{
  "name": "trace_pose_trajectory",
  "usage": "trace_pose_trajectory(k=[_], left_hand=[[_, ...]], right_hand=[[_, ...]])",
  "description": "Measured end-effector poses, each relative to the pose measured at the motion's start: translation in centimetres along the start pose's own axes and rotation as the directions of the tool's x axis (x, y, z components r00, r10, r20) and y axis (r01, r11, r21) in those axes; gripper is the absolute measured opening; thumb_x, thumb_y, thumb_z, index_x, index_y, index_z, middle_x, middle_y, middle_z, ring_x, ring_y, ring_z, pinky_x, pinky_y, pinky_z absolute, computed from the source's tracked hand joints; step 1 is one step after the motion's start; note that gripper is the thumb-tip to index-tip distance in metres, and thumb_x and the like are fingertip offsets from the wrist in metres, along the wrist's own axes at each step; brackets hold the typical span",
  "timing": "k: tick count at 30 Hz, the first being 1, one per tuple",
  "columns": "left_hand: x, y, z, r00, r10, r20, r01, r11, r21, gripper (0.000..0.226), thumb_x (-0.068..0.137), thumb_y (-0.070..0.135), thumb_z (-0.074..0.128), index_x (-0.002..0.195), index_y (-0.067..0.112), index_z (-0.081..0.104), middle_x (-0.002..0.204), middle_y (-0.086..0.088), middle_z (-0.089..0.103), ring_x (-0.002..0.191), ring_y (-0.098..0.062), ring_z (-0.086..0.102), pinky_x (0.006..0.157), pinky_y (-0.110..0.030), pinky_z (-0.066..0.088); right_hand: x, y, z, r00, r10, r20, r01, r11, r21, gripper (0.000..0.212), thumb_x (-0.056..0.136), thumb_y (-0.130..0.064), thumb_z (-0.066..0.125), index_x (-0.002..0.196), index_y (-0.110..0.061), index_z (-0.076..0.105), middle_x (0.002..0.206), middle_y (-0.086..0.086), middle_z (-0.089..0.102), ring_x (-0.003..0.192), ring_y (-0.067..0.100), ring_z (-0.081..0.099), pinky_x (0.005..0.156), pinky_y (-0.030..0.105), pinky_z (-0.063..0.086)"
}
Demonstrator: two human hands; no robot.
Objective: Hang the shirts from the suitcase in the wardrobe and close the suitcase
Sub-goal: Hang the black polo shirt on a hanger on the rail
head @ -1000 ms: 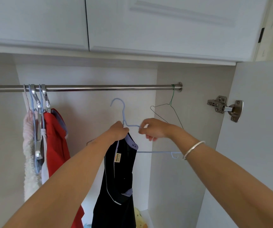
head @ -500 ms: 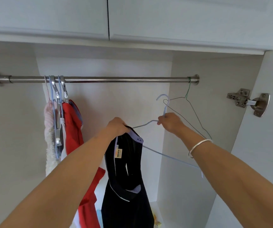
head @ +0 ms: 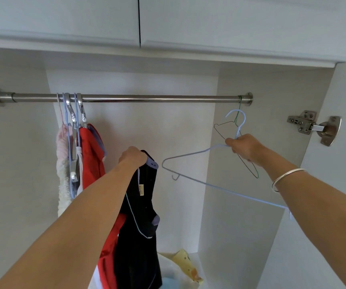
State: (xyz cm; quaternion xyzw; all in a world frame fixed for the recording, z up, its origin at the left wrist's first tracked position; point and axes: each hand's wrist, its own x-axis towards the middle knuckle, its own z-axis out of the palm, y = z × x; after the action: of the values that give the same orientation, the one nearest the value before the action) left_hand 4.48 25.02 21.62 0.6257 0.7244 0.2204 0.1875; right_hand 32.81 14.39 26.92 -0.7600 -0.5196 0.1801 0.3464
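My left hand [head: 133, 157] grips the collar of a black shirt [head: 141, 226] with pale blue trim, which hangs straight down below it. To the right, my right hand [head: 244, 148] grips the neck of a light blue wire hanger [head: 216, 184], held tilted and apart from the shirt, its hook up below the steel wardrobe rail [head: 147, 99]. A red shirt [head: 92, 155] and a pale fluffy garment [head: 62, 167] hang on hangers at the rail's left. The suitcase is out of view.
A thin green wire hanger [head: 238, 122] hangs empty at the rail's right end, just behind my right hand. The open wardrobe door with its hinge [head: 313, 127] stands at the right. Yellow and blue items [head: 185, 265] lie at the wardrobe bottom.
My right hand has pulled the blue hanger out of the black shirt and carried it right and upward. My left hand keeps holding the shirt's collar. The view has shifted left.
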Motion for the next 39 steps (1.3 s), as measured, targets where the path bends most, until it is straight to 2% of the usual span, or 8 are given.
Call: trace_pose_trajectory(k=[7, 12, 15, 19, 23, 25, 35, 39], left_hand=[[-0.8, 2.8, 0.7, 0.995, 0.097, 0.004, -0.093, 0.969, -0.230, 0.022, 0.096, 0.021, 0.044, 0.090, 0.002, 0.053, 0.072, -0.008, 0.049, 0.075, -0.025, 0.053, 0.063, -0.028, 0.037], [-0.2, 3.9, -0.5, 1.000, -0.018, 0.013, 0.021, 0.941, -0.337, 0.034, 0.101, 0.012, 0.041, 0.069, 0.003, 0.046, 0.125, -0.024, 0.058, 0.119, -0.034, 0.055, 0.091, -0.034, 0.044], [0.4, 3.3, -0.8, 0.996, -0.092, 0.001, 0.085, 0.910, -0.406, 0.024, 0.103, 0.006, 0.034, 0.103, 0.000, 0.057, 0.137, -0.016, 0.050, 0.132, -0.029, 0.045, 0.108, -0.030, 0.032], [-0.2, 2.0, -0.8, 0.990, -0.134, -0.035, 0.109, 0.908, -0.405, 0.037, 0.103, 0.004, 0.029, 0.138, -0.007, 0.038, 0.143, -0.017, 0.045, 0.137, -0.025, 0.040, 0.110, -0.023, 0.026], [-1.8, 2.4, -0.1, 0.996, 0.046, 0.073, -0.020, 0.944, -0.328, 0.021, 0.099, 0.011, 0.044, 0.093, -0.003, 0.058, 0.076, -0.012, 0.047, 0.098, -0.030, 0.056, 0.071, -0.030, 0.041], [-2.9, 3.7, 0.2, 0.990, 0.106, 0.093, -0.061, 0.919, -0.390, 0.019, 0.093, 0.014, 0.052, 0.078, 0.002, 0.053, 0.078, -0.011, 0.050, 0.082, -0.025, 0.052, 0.057, -0.026, 0.039], [-7.9, 9.7, -1.7, 0.882, 0.427, 0.199, -0.158, 0.666, -0.729, 0.031, 0.091, 0.024, 0.049, 0.106, 0.001, 0.064, 0.095, -0.013, 0.065, 0.085, -0.024, 0.064, 0.074, -0.029, 0.054], [-6.9, 9.2, -2.4, 0.809, 0.585, -0.059, -0.580, 0.779, -0.239, 0.041, 0.088, 0.001, 0.046, 0.120, 0.017, 0.066, 0.129, -0.006, 0.055, 0.122, -0.022, 0.050, 0.100, -0.030, 0.042]], right_hand=[[-1.5, -2.3, 3.1, 0.980, -0.086, 0.177, 0.086, 0.996, 0.011, 0.036, 0.090, -0.029, 0.049, 0.059, -0.014, 0.038, 0.051, 0.000, 0.033, 0.042, 0.015, 0.024, 0.044, 0.019, 0.020], [-1.0, -3.1, 3.6, 0.991, -0.089, 0.103, 0.109, 0.970, -0.215, 0.036, 0.089, -0.033, 0.050, 0.061, -0.010, 0.045, 0.065, 0.004, 0.047, 0.055, 0.018, 0.041, 0.052, 0.027, 0.030], [-1.4, -3.2, 3.1, 0.988, -0.072, 0.138, 0.104, 0.965, -0.241, 0.037, 0.090, -0.032, 0.050, 0.062, -0.010, 0.043, 0.061, 0.003, 0.042, 0.050, 0.016, 0.036, 0.049, 0.025, 0.028], [-2.1, -3.6, 2.5, 0.979, -0.054, 0.194, 0.065, 0.997, -0.049, 0.034, 0.090, -0.028, 0.048, 0.062, -0.013, 0.038, 0.053, 0.000, 0.029, 0.043, 0.014, 0.022, 0.044, 0.020, 0.018], [-2.5, -4.5, 2.4, 0.975, -0.067, 0.210, 0.069, 0.998, -0.001, 0.032, 0.090, -0.028, 0.048, 0.063, -0.014, 0.039, 0.054, 0.000, 0.028, 0.045, 0.015, 0.021, 0.047, 0.022, 0.018], [-2.7, -4.9, 3.1, 0.970, -0.089, 0.227, 0.087, 0.996, 0.020, 0.031, 0.090, -0.028, 0.048, 0.064, -0.013, 0.040, 0.055, 0.000, 0.029, 0.046, 0.015, 0.022, 0.047, 0.022, 0.018], [-2.1, -4.3, 8.8, 0.990, -0.065, 0.128, -0.032, 0.772, 0.635, 0.033, 0.093, -0.040, 0.049, 0.079, -0.011, 0.057, 0.063, 0.005, 0.053, 0.052, 0.017, 0.050, 0.048, 0.022, 0.041], [-2.1, -4.1, 8.3, 0.991, -0.123, 0.049, 0.061, 0.754, 0.654, 0.032, 0.094, -0.032, 0.052, 0.069, -0.012, 0.052, 0.055, 0.001, 0.048, 0.049, 0.014, 0.047, 0.048, 0.023, 0.038]])
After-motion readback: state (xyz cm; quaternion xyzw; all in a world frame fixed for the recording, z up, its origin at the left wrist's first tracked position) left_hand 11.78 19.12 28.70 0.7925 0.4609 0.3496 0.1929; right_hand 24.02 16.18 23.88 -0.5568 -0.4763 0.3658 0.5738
